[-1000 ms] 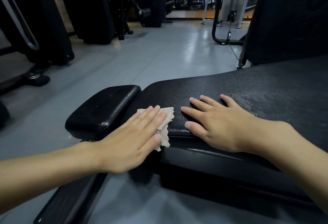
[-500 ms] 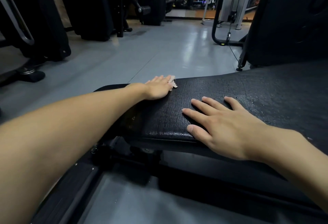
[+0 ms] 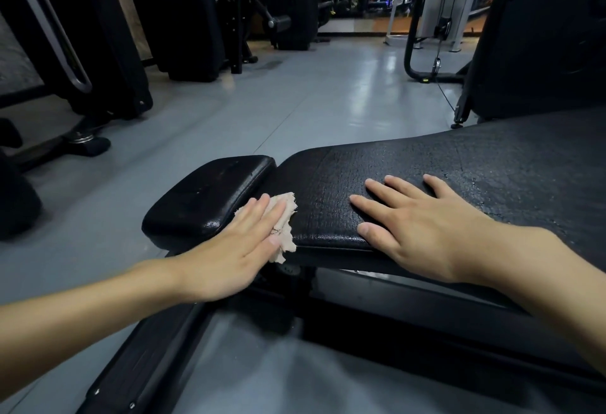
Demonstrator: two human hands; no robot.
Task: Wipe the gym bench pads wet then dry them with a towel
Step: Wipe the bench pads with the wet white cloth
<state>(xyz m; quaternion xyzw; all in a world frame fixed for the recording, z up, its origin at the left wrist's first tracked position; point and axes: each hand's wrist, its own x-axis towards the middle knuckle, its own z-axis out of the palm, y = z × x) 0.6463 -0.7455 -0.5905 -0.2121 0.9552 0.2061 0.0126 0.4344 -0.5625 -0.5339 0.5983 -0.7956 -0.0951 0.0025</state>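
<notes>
- At the near edge of the bench, where the two pads meet, the left hand (image 3: 236, 249) lies flat on a beige, frayed cloth (image 3: 286, 217), fingers straight and together, pressing it down without curling round it.
- The cloth sits across the gap between the small pad (image 3: 206, 197) and the long pad (image 3: 475, 171). Its far corner shows beyond the fingertips, and a ragged end hangs over the near edge below the thumb.
- The small pad is black and glossy, and lies to the left of the long pad and just beside it.
- The long pad is black with a cracked, scaly skin, and runs off to the right out of view.
- The right hand (image 3: 416, 226) rests palm down on the long pad near its left end, fingers spread and straight and the thumb along the near edge. It holds nothing and is apart from the cloth.
- Both forearms are bare.
- Under the pads the black bench frame (image 3: 147, 358) runs toward the camera over a grey floor (image 3: 295, 105).
- Across the floor stand dark gym machines (image 3: 108, 53) on the left and a black tube frame (image 3: 409, 36) with a cable on the right.
- A large dark upright panel (image 3: 541, 36) rises behind the long pad at far right.
</notes>
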